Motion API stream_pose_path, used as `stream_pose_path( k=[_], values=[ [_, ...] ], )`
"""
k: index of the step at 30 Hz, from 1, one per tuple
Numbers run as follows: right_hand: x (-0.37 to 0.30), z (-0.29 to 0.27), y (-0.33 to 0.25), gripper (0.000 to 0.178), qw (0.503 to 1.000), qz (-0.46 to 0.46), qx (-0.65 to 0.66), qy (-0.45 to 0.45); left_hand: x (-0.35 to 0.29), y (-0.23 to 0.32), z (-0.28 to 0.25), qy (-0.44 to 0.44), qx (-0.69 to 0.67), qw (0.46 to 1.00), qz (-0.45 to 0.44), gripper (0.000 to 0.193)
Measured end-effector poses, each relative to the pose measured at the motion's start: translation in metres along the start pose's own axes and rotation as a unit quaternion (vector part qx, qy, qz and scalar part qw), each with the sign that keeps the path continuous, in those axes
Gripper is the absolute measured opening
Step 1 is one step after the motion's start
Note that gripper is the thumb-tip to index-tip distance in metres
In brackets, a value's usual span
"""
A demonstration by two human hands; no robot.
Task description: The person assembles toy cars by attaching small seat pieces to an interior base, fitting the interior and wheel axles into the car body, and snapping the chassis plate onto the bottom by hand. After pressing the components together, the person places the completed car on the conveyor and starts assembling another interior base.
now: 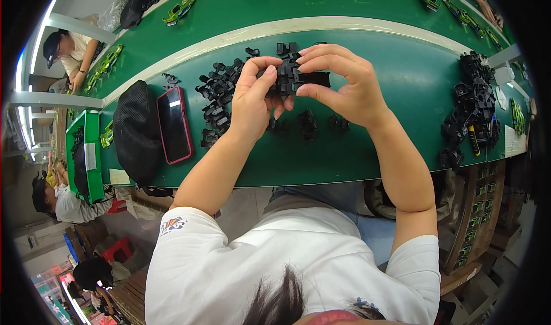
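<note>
Both my hands meet over the green table (356, 158) around a black moulded plastic part (285, 78). My left hand (252, 98) grips its left side, with the thumb and index finger bent against it. From the right, my right hand (350, 84) pinches the part's edge between thumb and fingertips. A flat dark piece (317, 78) shows in the gap between that thumb and fingers; whether it belongs to the part I cannot tell. Small black plastic parts (307, 124) lie just below my hands, and a pile of similar black parts (218, 104) spreads to the left.
Left on the table lie a red-cased phone (175, 125) and a black mesh bag (138, 132). A heap of black parts (473, 101) with a yellow-handled tool (474, 141) stands at right. Beyond a pale ledge (321, 23), green-and-black pieces (179, 9) lie. Co-workers sit at left.
</note>
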State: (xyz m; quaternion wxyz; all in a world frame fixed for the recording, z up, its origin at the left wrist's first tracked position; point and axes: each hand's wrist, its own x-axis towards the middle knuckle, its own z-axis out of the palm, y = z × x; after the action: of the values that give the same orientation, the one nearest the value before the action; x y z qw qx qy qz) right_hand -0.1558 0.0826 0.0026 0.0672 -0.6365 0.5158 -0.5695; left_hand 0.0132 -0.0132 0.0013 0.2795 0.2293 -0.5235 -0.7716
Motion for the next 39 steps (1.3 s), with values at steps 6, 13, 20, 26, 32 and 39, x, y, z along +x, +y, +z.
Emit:
stream_pose_path(
  k=[6, 13, 20, 26, 32, 39],
  values=[
    [0.001, -0.005, 0.001, 0.034, 0.998, -0.046, -0.023, -0.029, 0.000, -0.001, -0.002, -0.021, -0.010, 1.000, -0.002, 0.020],
    [0.001, -0.004, -0.006, 0.036, 0.936, 0.246, 0.251, -0.016, -0.003, -0.004, 0.003, 0.005, 0.046, 0.995, 0.091, 0.018],
    [0.004, -0.011, -0.007, 0.025, 0.898, 0.362, 0.237, -0.083, -0.011, -0.007, 0.005, -0.030, 0.134, 0.983, 0.123, 0.022],
    [-0.002, 0.000, -0.010, 0.026, 0.922, 0.303, 0.241, -0.026, -0.015, -0.011, 0.010, -0.005, 0.158, 0.972, 0.172, 0.021],
    [0.001, -0.010, -0.005, 0.030, 0.888, 0.340, 0.304, -0.065, -0.013, -0.005, 0.012, 0.016, 0.116, 0.986, 0.119, 0.019],
    [0.002, -0.006, -0.004, 0.030, 0.898, 0.357, 0.247, -0.061, -0.012, -0.012, 0.008, 0.000, 0.182, 0.972, 0.148, 0.035]
  ],
)
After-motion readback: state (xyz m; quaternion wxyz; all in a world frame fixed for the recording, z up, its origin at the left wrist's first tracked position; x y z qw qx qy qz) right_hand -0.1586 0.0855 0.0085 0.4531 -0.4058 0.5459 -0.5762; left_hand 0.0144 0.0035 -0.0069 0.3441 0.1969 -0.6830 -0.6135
